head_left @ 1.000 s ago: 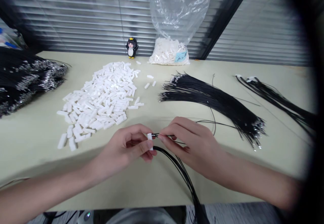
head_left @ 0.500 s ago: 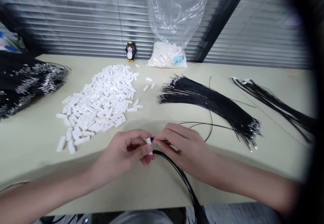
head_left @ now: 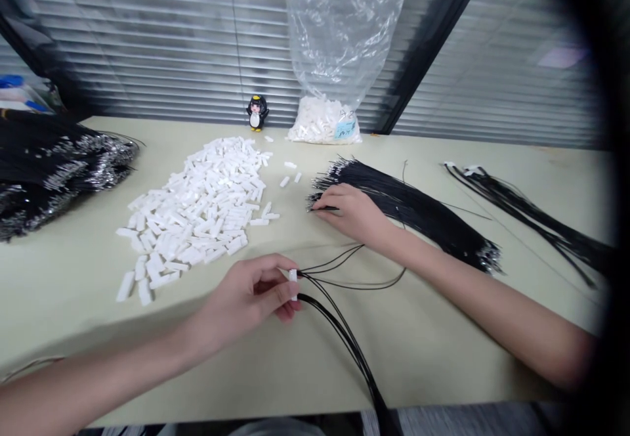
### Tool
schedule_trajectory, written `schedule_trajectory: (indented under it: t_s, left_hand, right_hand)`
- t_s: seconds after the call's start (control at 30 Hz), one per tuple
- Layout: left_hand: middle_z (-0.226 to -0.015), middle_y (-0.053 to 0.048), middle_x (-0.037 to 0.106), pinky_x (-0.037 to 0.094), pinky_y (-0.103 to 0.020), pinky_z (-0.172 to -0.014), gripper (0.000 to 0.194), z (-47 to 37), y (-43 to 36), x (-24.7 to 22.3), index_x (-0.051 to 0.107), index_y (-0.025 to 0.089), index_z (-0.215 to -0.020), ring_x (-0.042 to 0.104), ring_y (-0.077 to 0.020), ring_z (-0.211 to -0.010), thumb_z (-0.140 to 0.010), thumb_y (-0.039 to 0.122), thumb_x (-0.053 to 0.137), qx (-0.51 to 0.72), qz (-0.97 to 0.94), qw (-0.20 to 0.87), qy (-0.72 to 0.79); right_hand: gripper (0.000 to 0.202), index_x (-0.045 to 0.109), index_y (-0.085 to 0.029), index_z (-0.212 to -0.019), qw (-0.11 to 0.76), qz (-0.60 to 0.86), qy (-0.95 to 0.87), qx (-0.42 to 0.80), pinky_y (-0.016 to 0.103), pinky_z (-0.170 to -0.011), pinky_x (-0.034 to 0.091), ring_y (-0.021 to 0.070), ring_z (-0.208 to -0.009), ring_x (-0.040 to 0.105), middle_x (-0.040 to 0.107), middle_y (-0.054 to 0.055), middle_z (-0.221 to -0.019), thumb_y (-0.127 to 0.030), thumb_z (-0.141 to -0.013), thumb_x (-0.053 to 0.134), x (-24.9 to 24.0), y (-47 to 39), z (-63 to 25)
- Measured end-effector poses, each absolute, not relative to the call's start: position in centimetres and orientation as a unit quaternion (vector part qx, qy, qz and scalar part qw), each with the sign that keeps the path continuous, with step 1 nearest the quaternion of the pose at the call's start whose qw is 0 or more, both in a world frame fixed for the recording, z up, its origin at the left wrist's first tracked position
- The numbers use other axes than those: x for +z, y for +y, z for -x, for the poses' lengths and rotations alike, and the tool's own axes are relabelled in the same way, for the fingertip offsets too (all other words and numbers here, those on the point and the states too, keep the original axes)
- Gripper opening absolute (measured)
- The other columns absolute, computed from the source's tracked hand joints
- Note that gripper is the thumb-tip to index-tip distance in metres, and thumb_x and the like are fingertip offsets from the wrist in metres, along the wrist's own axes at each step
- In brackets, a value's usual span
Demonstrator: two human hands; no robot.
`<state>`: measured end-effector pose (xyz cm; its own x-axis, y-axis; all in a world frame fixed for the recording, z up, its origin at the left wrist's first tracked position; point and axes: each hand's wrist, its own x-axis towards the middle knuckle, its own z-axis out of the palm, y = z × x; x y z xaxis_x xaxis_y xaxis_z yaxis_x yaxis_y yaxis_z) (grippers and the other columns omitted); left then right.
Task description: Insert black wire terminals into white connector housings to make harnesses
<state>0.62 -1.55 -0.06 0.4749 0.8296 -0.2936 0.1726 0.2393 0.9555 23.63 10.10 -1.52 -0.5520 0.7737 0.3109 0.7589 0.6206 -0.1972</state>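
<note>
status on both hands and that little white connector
Left hand pinching small white plastic connector, thin black wires trailing. Right hand at left end of long black wire bundle. Nothing visibly blocking either.

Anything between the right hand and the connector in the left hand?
Between the right hand and the connector, only thin black wires fan out from the connector's right side; nothing else visible stands in the way.
</note>
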Motion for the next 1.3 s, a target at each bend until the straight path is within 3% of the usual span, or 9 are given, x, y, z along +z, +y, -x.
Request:
schedule_trajectory:
  t_s: [0.33, 0.5, 0.63, 0.77, 0.9, 0.97, 1.07, 1.3]
  left_hand:
    - [-0.075, -0.005, 0.067, 0.05, -0.025, -0.067, 0.03, -0.6, -1.4, -0.2, 0.053, 0.013, -0.103, 0.063, -0.0127, -0.066, -0.085, 0.038, 0.057, 0.265, -0.557, 0.653, 0.44]
    - [-0.074, -0.004, 0.066, 0.05, -0.024, -0.067, 0.03, -0.6, -1.5, -0.2, 0.053, 0.013, -0.102, 0.063, -0.0126, -0.066, -0.085, 0.037, 0.058, 0.267, -0.552, 0.657, 0.438]
    - [-0.075, -0.005, 0.066, 0.05, -0.026, -0.068, 0.03, -0.6, -1.4, -0.2, 0.053, 0.013, -0.101, 0.063, -0.0129, -0.066, -0.084, 0.037, 0.058, 0.267, -0.548, 0.659, 0.439]
    - [-0.075, -0.005, 0.066, 0.051, -0.026, -0.068, 0.029, -0.7, -1.2, -0.4, 0.053, 0.013, -0.101, 0.064, -0.0141, -0.069, -0.084, 0.035, 0.06, 0.283, -0.521, 0.679, 0.434]
    - [-0.075, -0.004, 0.064, 0.051, -0.025, -0.067, 0.028, -0.6, -1.2, -0.7, 0.053, 0.014, -0.1, 0.065, -0.0161, -0.074, -0.082, 0.033, 0.062, 0.31, -0.491, 0.692, 0.43]
    - [-0.075, -0.003, 0.064, 0.051, -0.025, -0.066, 0.028, -0.5, -1.3, -0.7, 0.053, 0.014, -0.1, 0.066, -0.0165, -0.074, -0.082, 0.033, 0.063, 0.32, -0.485, 0.691, 0.429]
    - [-0.074, -0.003, 0.064, 0.05, -0.024, -0.065, 0.026, -0.4, -1.3, -0.6, 0.054, 0.014, -0.099, 0.065, -0.0152, -0.072, -0.083, 0.032, 0.062, 0.324, -0.496, 0.689, 0.416]
    - [-0.074, -0.005, 0.066, 0.051, -0.023, -0.064, 0.021, -0.4, -1.4, -0.4, 0.052, 0.012, -0.097, 0.064, -0.0134, -0.068, -0.086, 0.029, 0.058, 0.315, -0.526, 0.682, 0.399]
  right_hand:
    - [0.02, 0.059, -0.012, -0.082, 0.106, 0.431, -0.893, -0.078, 0.025, -0.07, 0.029, 0.0118, -0.079, 0.049, 0.059, 0.007, -0.085, -0.021, -0.087, 0.042, -1.4, 11.2, -22.8]
    - [0.021, 0.058, -0.012, -0.08, 0.082, 0.377, -0.918, -0.093, 0.025, -0.073, 0.028, 0.0123, -0.082, 0.048, 0.058, 0.007, -0.084, -0.019, -0.088, 0.041, -1.0, 11.3, -22.9]
    - [0.021, 0.058, -0.011, -0.08, 0.114, 0.378, -0.915, -0.09, 0.028, -0.076, 0.029, 0.0147, -0.087, 0.048, 0.058, 0.009, -0.085, -0.019, -0.088, 0.04, -1.1, 10.9, -22.8]
    - [0.017, 0.054, -0.013, -0.089, 0.201, 0.42, -0.883, -0.053, 0.025, -0.077, 0.035, 0.012, -0.089, 0.05, 0.057, 0.007, -0.094, -0.021, -0.089, 0.039, -0.4, 10.3, -22.8]
    - [0.019, 0.043, -0.015, -0.102, 0.294, 0.447, -0.845, 0.016, 0.016, -0.062, 0.038, 0.0037, -0.07, 0.049, 0.055, 0.001, -0.084, -0.025, -0.094, 0.028, 1.8, 7.5, -22.3]
    - [0.014, 0.046, -0.017, -0.097, 0.337, 0.432, -0.833, 0.074, 0.014, -0.059, 0.037, 0.0027, -0.068, 0.047, 0.053, 0.0, -0.082, -0.024, -0.092, 0.035, 3.0, 4.9, -21.7]
    - [0.007, 0.055, -0.017, -0.084, 0.317, 0.381, -0.862, 0.107, 0.016, -0.064, 0.038, 0.0034, -0.073, 0.047, 0.054, -0.001, -0.083, -0.02, -0.086, 0.049, 3.5, 1.0, -20.7]
    - [0.009, 0.055, -0.015, -0.083, 0.231, 0.326, -0.915, -0.046, 0.026, -0.075, 0.036, 0.0093, -0.082, 0.045, 0.054, 0.001, -0.083, -0.007, -0.08, 0.05, 1.1, -1.9, -20.5]
